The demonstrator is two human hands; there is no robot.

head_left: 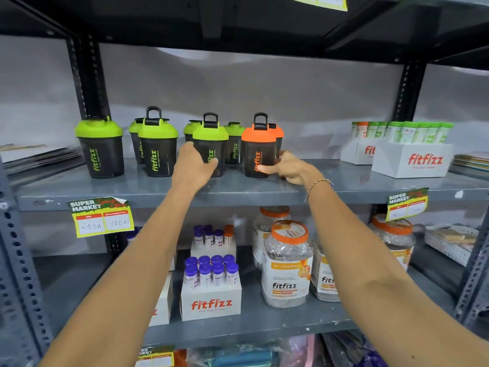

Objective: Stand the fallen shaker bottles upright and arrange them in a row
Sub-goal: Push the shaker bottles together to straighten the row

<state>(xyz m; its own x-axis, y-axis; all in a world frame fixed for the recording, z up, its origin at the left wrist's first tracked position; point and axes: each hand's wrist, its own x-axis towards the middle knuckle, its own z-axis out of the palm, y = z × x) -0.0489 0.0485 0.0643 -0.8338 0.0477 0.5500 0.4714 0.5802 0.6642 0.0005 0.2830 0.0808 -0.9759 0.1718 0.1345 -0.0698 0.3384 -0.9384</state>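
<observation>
Several dark shaker bottles stand upright on the grey shelf (148, 186). The front row has a green-lidded bottle at the left (102, 148), a second green-lidded bottle (158, 147), a third green-lidded bottle (211, 143) and an orange-lidded bottle (258, 151). Several more green-lidded ones and one orange-lidded one stand behind them. My left hand (191, 166) wraps around the third green-lidded bottle from its left side. My right hand (288, 168) touches the lower right side of the orange-lidded bottle, its thumb across the front.
White fitfizz boxes (412, 160) with green tubes stand at the shelf's right. Flat card stacks (39, 156) lie at the far left. The lower shelf carries boxes of purple-capped tubes (211, 284) and orange-lidded jars (287, 263). Black uprights flank the shelf.
</observation>
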